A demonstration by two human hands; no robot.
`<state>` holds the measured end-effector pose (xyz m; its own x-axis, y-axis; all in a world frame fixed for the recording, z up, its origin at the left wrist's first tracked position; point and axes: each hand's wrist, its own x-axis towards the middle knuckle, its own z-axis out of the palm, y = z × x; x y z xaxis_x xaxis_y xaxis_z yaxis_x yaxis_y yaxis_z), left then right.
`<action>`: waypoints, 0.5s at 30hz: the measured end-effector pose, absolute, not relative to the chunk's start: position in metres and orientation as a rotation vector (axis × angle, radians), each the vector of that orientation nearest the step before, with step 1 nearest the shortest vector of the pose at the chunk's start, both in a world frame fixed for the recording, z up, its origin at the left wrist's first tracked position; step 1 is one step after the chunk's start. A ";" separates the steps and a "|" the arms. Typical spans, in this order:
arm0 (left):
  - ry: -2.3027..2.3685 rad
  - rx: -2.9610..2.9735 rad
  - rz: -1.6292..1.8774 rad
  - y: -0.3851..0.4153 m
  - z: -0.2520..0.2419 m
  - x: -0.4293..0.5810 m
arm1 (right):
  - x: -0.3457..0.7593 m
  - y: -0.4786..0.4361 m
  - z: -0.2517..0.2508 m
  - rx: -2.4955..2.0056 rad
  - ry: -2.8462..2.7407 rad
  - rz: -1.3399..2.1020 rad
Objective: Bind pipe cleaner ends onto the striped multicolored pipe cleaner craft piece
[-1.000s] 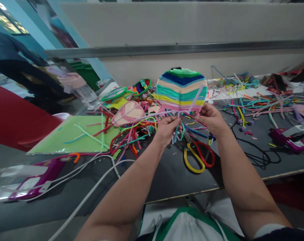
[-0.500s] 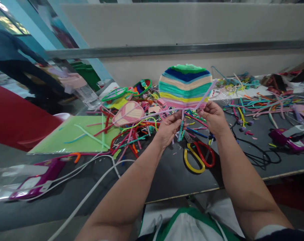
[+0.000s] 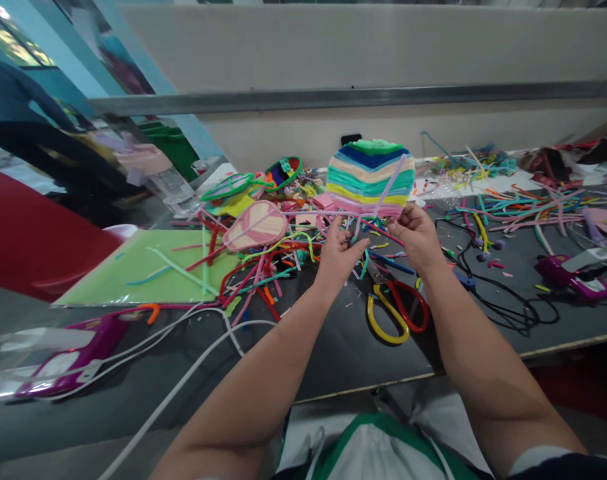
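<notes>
A rounded panel of striped pipe cleaners [image 3: 368, 175] in green, blue, peach, yellow and pink is held up above the table. My right hand [image 3: 417, 239] pinches its lower right edge. Lilac pipe cleaners [image 3: 391, 185] cross the front of the panel and stretch left along its bottom. My left hand [image 3: 341, 252] is just below the panel, thumb and fingers apart; whether a fingertip touches the lilac stem is unclear. Under my hands lie large scissors [image 3: 398, 320] with one yellow and one red handle. A peach-and-pink leaf-shaped piece [image 3: 256, 227] rests to the left.
Loose pipe cleaners [image 3: 263, 280] are heaped mid-table, more [image 3: 538, 207] at right. A green sheet [image 3: 143, 267] lies at left. Purple glue guns [image 3: 78, 353] [image 3: 576, 275] with cords sit at both sides. A clear bottle [image 3: 168, 180] stands back left. A person [image 3: 23, 113] is beyond.
My left hand has loosened its pinch on the stem and spread its fingers. The striped panel has tipped back and dropped slightly, and its right lilac strip now lies across its front.
</notes>
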<state>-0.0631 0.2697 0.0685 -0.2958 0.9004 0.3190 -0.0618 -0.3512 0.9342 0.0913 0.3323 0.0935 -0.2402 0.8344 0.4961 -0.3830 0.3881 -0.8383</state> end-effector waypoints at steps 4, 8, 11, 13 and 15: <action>1.277 1.315 1.786 0.265 0.072 -0.064 | 0.084 0.324 0.096 -0.476 -1.356 1.204; 1.309 1.336 1.825 0.262 0.071 -0.064 | 0.080 0.320 0.097 -0.514 -1.334 1.199; 1.369 1.418 1.800 0.262 0.067 -0.066 | 0.079 0.319 0.097 -0.549 -1.321 1.174; 1.430 1.468 1.790 0.261 0.066 -0.067 | 0.079 0.319 0.097 -0.543 -1.313 1.161; 1.480 1.498 1.809 0.260 0.068 -0.067 | 0.078 0.317 0.098 -0.530 -1.315 1.151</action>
<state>-0.0668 0.2596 0.0676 -0.3707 0.7892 0.4896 0.3238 -0.3843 0.8646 0.0779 0.3174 0.0981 -0.1469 0.8718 0.4672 -0.3481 0.3966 -0.8494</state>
